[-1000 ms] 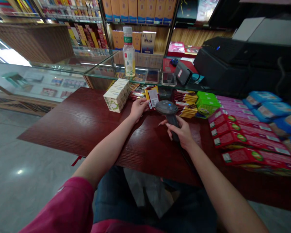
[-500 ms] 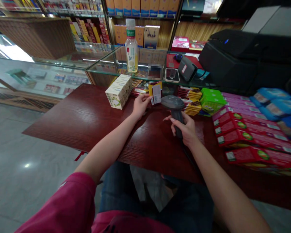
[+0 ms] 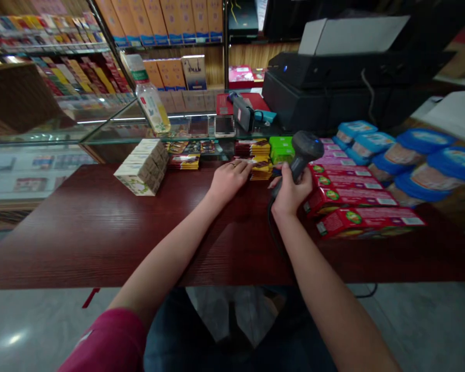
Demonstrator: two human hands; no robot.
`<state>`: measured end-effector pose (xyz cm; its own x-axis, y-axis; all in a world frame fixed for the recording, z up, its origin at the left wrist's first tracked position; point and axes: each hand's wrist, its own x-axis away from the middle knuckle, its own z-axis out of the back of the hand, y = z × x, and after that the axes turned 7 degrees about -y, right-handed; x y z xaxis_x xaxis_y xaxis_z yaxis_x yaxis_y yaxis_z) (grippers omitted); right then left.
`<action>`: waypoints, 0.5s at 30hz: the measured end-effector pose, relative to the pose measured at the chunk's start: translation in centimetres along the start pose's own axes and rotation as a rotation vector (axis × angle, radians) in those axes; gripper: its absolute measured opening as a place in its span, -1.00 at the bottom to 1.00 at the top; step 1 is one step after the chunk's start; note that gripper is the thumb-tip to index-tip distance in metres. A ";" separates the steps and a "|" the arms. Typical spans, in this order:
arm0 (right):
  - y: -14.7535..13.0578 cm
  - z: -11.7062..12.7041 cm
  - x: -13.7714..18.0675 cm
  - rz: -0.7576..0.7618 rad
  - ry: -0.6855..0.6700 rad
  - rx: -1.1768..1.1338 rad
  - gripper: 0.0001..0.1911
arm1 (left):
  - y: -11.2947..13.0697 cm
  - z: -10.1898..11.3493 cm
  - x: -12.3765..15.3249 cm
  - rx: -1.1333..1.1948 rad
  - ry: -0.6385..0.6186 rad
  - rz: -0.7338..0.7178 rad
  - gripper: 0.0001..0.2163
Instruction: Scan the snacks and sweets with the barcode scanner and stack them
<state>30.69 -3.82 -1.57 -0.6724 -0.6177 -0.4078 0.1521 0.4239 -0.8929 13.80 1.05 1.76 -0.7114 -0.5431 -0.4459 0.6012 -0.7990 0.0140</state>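
Note:
My right hand (image 3: 293, 188) is wrapped around the handle of a dark barcode scanner (image 3: 308, 146), raised above the counter with its cable hanging down. Palm down, my left hand (image 3: 231, 178) reaches forward, its fingertips at the left edge of a stack of yellow and dark red packets (image 3: 261, 166). Its fingers look stretched out, with no packet visible in them; the thumb is hidden. Further left lies a smaller pile of similar packets (image 3: 186, 162), beside a block of pale tissue packs (image 3: 142, 168).
Green packs (image 3: 281, 149), red boxes (image 3: 356, 195) and blue-lidded tubs (image 3: 430, 170) line the right side of the wooden counter (image 3: 101, 232). Behind it, a glass case bears a drink bottle (image 3: 152, 101), a phone (image 3: 225, 125) and a small grey device (image 3: 243, 112).
My left hand has left the packet it held upright and moved right to the stack. A yellow packet now shows on the left pile. The scanner has swung right, and the view has turned right.

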 end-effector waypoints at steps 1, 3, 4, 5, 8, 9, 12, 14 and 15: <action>0.1 0.1 -0.1 0.002 0.010 0.008 -0.46 | 0.7 -0.4 -0.5 -0.015 -0.016 0.014 -0.62; 0.0 0.1 -0.2 0.001 0.021 0.010 -0.47 | 2.0 -1.3 -1.2 -0.030 -0.028 0.048 -0.60; 0.0 0.1 -0.1 -0.005 0.024 0.005 -0.48 | 2.5 -1.7 -1.5 -0.036 -0.028 0.067 -0.59; 0.0 0.0 -0.1 -0.014 0.023 -0.003 -0.49 | 2.9 -2.0 -1.7 -0.044 -0.030 0.088 -0.58; -0.1 -0.3 0.1 -0.043 -0.012 -0.022 -0.51 | 3.4 -2.6 -1.7 -0.063 -0.042 0.111 -0.55; -0.1 -0.4 0.2 -0.051 -0.036 -0.026 -0.51 | 3.2 -2.7 -1.5 -0.061 -0.042 0.094 -0.54; -0.3 -0.6 0.9 -0.068 -0.133 -0.048 -0.51 | 1.3 -2.3 -0.2 -0.052 0.002 0.067 -0.47; -0.7 -0.9 1.6 -0.066 -0.208 -0.081 -0.53 | -1.1 -1.6 1.2 -0.065 0.040 0.120 -0.40; -0.9 -1.0 2.0 -0.060 -0.244 -0.102 -0.53 | -2.5 -1.1 2.0 -0.072 0.047 0.153 -0.37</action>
<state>28.43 -4.79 -1.35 -0.4813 -0.7799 -0.4001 0.0355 0.4388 -0.8979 11.33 2.25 -0.14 -0.5927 -0.6428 -0.4853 0.7270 -0.6863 0.0213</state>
